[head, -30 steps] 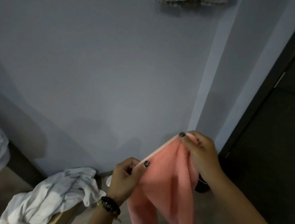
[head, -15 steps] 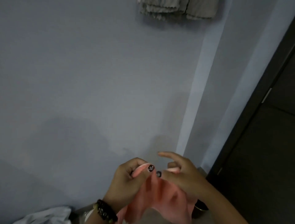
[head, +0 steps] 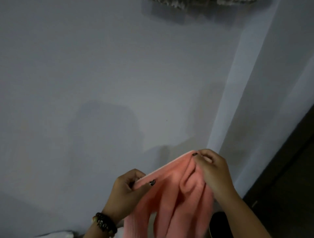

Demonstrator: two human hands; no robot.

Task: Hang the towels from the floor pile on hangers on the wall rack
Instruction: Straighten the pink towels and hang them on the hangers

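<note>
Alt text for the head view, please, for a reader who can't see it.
Both hands, left and right, pinch the top edge of a pink towel stretched between them before a grey wall. A grey cloth hangs at the top edge; the left wrist wears a bracelet.

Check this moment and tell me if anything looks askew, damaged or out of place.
Nothing stands out. The left hand and right hand pinch the top edge of the pink towel, which hangs in ordinary folds. No hanger is in view.
</note>
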